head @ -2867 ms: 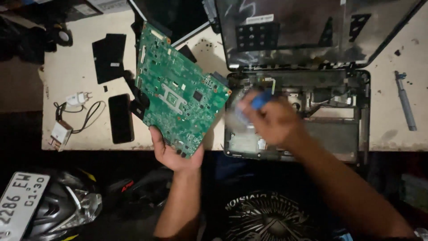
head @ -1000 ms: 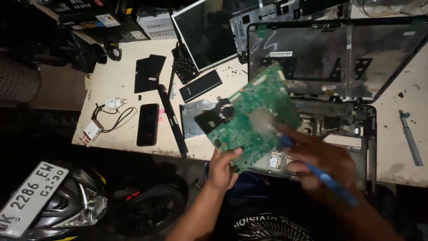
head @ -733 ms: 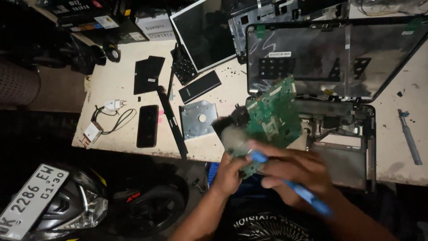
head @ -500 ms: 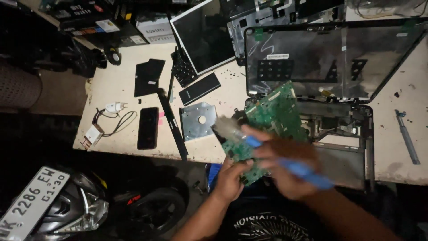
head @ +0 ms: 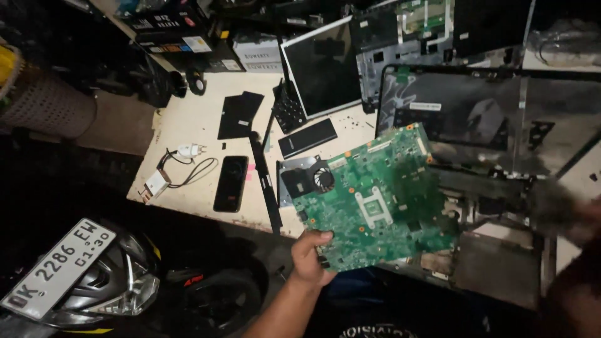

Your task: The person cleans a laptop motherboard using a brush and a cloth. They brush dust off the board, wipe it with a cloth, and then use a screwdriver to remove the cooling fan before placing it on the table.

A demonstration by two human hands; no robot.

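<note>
- Overall dim; light falls from above onto the table [head: 188, 125], the brightest area.
- Floor and lower left lie in deep shadow; the plate [head: 57, 268] catches some light.
- Board [head: 375, 200] evenly lit and sharp, with a dark smudge of shadow at its right.
- Right hand [head: 573, 216] motion-blurred, dark and indistinct.
- Faint glare on the screen [head: 325, 69].

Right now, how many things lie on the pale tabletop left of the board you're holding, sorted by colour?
Black: 5 - flat panel, keypad piece, battery bar, phone, long strip
White: 1 - charger with cable
Silver: 1 - fan heatsink plate
Total: 7
The left hand holds the green circuit board.
</note>
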